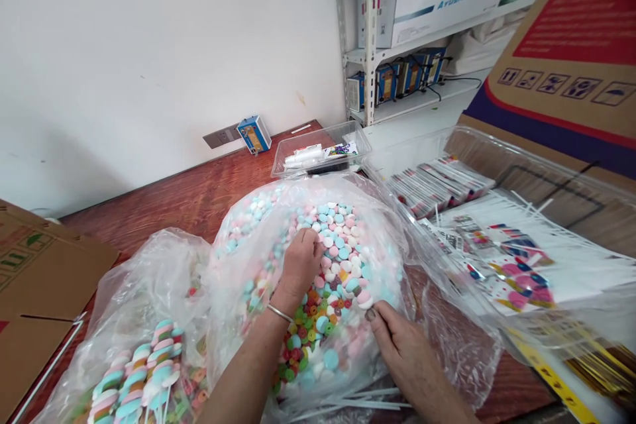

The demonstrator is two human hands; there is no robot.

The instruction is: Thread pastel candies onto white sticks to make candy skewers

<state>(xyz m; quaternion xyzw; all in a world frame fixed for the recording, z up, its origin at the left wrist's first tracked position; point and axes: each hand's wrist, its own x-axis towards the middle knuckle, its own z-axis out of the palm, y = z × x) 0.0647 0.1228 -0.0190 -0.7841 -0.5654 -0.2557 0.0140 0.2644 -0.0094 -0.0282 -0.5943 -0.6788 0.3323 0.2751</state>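
Marshmallow stack of blue, pink and white discs sits at the fingertips of my right hand, over the near right part of the big candy bag, with my thumb and forefinger pinching its near end. My left hand, with a silver bangle at the wrist, is over the middle of the same bag, its fingers bunched together at the loose pastel discs; whether a candy is caught between them I cannot tell. Nearer me in the big candy bag lie green, orange and red gummy rings, and thin white sticks lie at its near edge. Left of the big candy bag is a smaller clear bag with striped marshmallow twists, and farther left a cardboard box. Behind the big candy bag, on the red-brown table, are a shallow clear tray and a small blue box against the wall. Right of the big candy bag is a large clear bin holding wrapped packs and colourful printed pieces; beyond it rise a printed carton and a white metal shelf
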